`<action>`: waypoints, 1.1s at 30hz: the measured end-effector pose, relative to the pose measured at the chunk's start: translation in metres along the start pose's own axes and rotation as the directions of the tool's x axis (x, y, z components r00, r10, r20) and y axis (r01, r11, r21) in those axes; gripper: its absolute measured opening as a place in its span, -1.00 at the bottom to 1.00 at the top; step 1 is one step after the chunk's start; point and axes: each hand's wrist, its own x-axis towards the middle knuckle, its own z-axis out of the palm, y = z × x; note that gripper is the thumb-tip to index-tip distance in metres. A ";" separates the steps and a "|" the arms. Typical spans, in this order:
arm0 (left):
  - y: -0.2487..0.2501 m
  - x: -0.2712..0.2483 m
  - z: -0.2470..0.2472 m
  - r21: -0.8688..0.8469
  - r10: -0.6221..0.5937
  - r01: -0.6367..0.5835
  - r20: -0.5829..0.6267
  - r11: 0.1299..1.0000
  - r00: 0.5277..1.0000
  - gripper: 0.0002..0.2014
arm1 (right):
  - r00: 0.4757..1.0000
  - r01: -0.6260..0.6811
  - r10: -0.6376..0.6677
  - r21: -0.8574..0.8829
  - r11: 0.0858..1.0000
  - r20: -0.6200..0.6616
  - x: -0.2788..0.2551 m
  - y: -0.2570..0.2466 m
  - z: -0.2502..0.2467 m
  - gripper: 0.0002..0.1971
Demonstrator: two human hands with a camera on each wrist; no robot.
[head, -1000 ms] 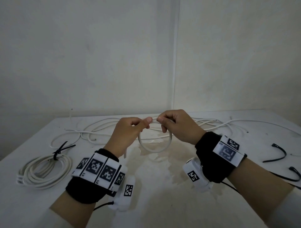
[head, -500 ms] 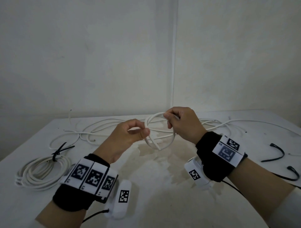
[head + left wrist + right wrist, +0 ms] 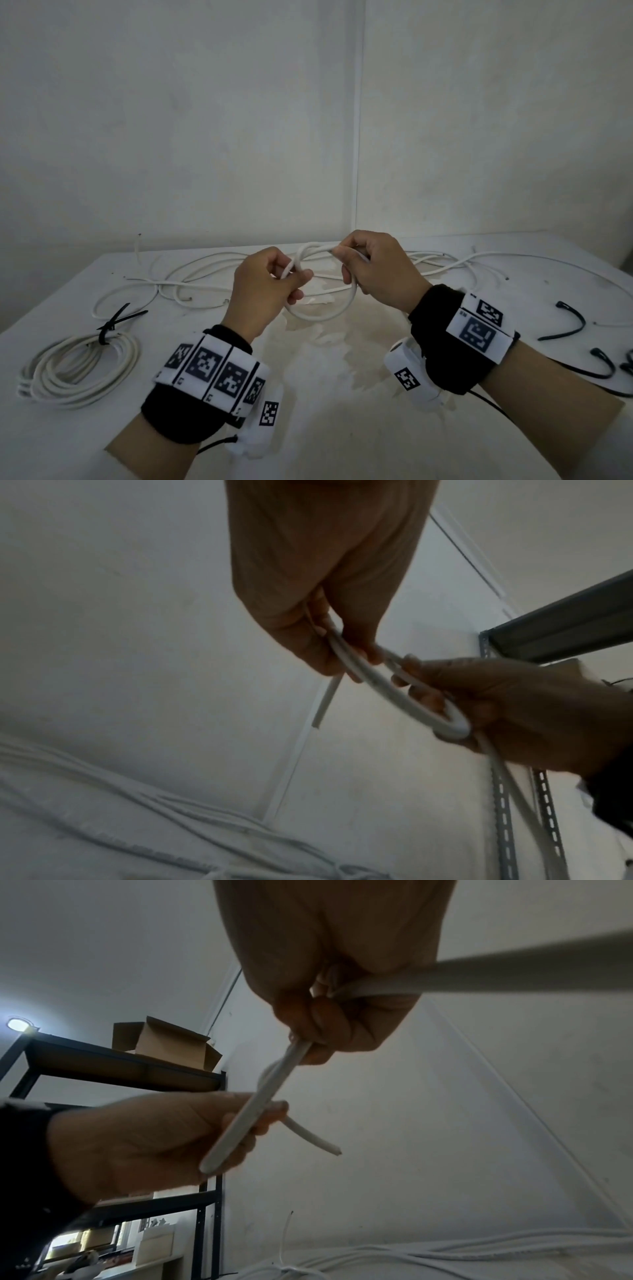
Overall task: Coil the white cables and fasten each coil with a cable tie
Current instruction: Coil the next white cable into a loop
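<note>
Above the table's middle both hands hold one white cable [image 3: 322,316] bent into a small coil of about two turns. My left hand [image 3: 296,274] pinches the coil's left side between thumb and fingers. My right hand [image 3: 342,257] grips the right side, fingers curled round the strands. In the left wrist view the coil [image 3: 377,681] runs from the left hand [image 3: 329,645] to the right hand [image 3: 445,712], with a short free end [image 3: 325,704] sticking out. In the right wrist view that free end [image 3: 315,1140] pokes out past the left hand's fingers [image 3: 240,1123].
A finished coil [image 3: 78,371] with a black tie [image 3: 113,325] lies at the table's left. Loose white cables [image 3: 205,274] sprawl along the back. Several black cable ties [image 3: 565,329] lie at the right edge. A metal shelf with a cardboard box [image 3: 164,1042] stands off to the side.
The single ring held at its top a second ago now has a second turn laid over it. The left hand shifted its pinch to the coil's left side.
</note>
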 end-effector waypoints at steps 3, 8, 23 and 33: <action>-0.007 0.001 0.002 0.050 0.030 -0.025 -0.106 0.998 0.994 -0.81 | 0.999 -0.025 0.025 -0.008 1.000 0.048 -0.001 -0.002 0.003 -0.74; -0.013 0.003 -0.001 0.443 0.316 -0.244 -0.095 0.863 0.944 -0.72 | 0.994 -0.093 0.089 0.061 0.994 0.062 -0.002 0.000 -0.002 -0.73; -0.007 0.004 -0.012 0.582 0.321 -0.442 0.305 0.682 0.897 -0.44 | 0.999 -0.029 0.028 -0.029 0.999 -0.041 0.001 0.008 -0.011 -0.77; 0.001 -0.001 -0.012 0.041 -0.011 -0.006 0.425 0.999 0.905 -0.58 | 0.996 -0.005 0.001 -0.039 0.999 -0.094 0.005 0.013 -0.006 -0.79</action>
